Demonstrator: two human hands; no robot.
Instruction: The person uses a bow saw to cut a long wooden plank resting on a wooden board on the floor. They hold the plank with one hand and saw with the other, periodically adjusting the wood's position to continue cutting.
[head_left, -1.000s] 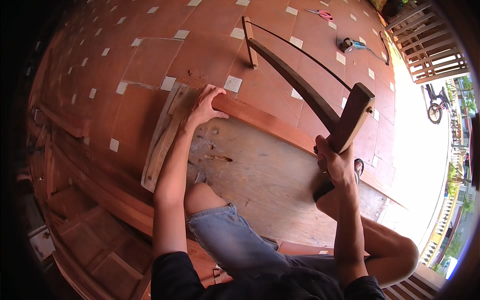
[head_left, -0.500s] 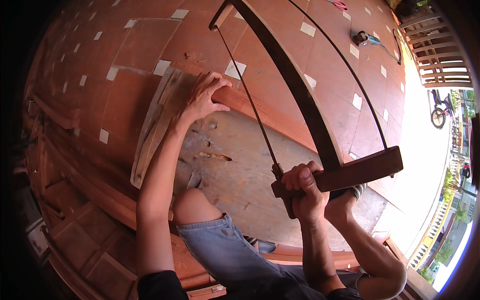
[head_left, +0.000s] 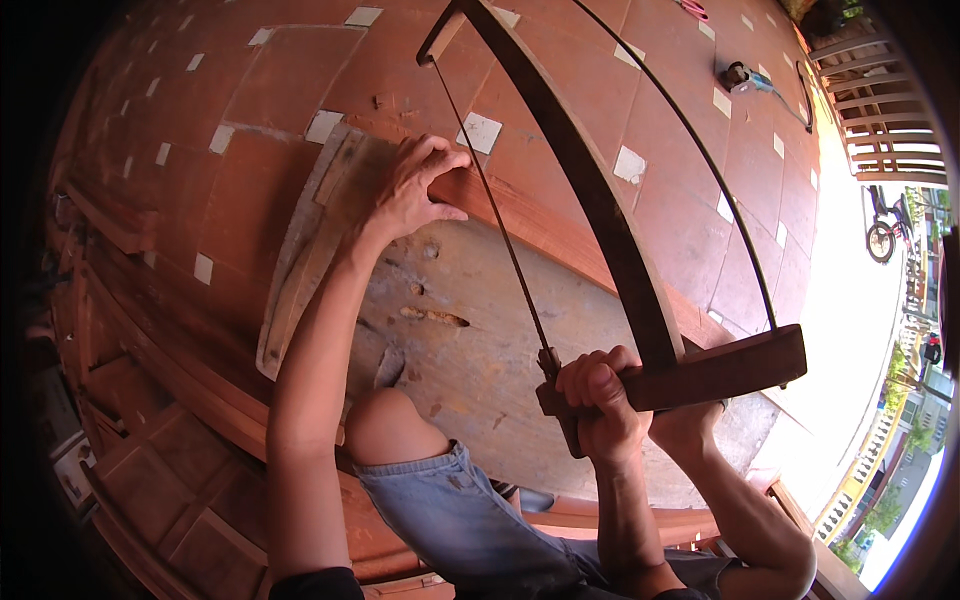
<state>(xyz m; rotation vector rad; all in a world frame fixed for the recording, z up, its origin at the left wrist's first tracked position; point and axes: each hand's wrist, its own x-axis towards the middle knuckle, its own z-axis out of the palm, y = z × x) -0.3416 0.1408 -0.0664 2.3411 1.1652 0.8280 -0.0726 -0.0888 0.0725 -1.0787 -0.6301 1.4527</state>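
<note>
My left hand [head_left: 412, 192] is closed over the far-left end of a reddish wooden strip [head_left: 560, 237], thumb on the near side and fingers on the far side. The strip lies along the far edge of a worn wooden bench top [head_left: 500, 350]. My right hand [head_left: 605, 398] is wrapped around the near end of a wooden frame saw [head_left: 585, 160]. Its thin blade slants across the strip just right of my left hand; whether the teeth touch the wood I cannot tell. A taut dark cord or rod runs along the saw's other side.
My bent knee [head_left: 395, 425] rests at the bench's near edge. Wooden furniture parts [head_left: 190, 480] are stacked at lower left. On the tiled floor [head_left: 270, 190] lie an angle grinder [head_left: 745, 78] with a cord and a pink-handled tool [head_left: 692, 9]. A slatted wooden piece [head_left: 885, 100] stands far right.
My right hand and the saw's near end have moved slightly toward me. My left hand stays on the strip. The whole view has shifted a little.
</note>
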